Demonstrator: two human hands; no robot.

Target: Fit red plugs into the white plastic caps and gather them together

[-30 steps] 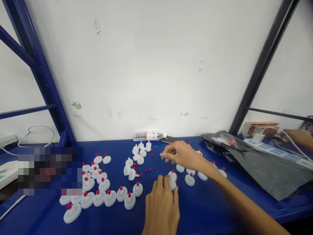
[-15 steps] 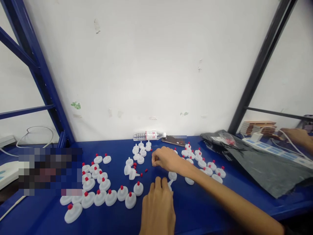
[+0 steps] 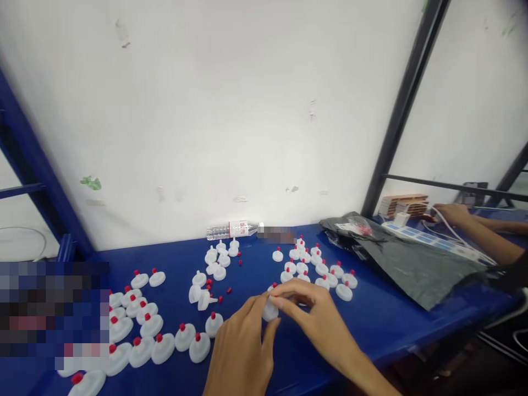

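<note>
Head view: both hands meet over the near middle of the blue bench [image 3: 256,278]. The left hand [image 3: 243,341] grips a white lid [image 3: 270,312] between its thumb and fingers. The right hand [image 3: 315,311] has its thumb and fingers pinched together at the top of that lid, where a trace of red shows; what they hold is too hidden to tell.

Left of the hands stand many capped lids [image 3: 163,348], white with red tips, some touching, in a band that runs from the near edge towards the back. Beyond the hands, near the middle, sit bare lids [image 3: 219,272] with open spouts; one nearer lid [image 3: 203,300] lies tipped, its spout pointing right. Loose red caps [image 3: 229,290] are scattered just beside these. To the right is another group of capped lids [image 3: 344,291].

A clear bottle [image 3: 237,229] lies on its side by the wall [image 3: 214,110], next to a pixelated patch. Farther right are a dark bag [image 3: 396,267], a power strip [image 3: 429,237] and another person's arm [image 3: 490,234].
</note>
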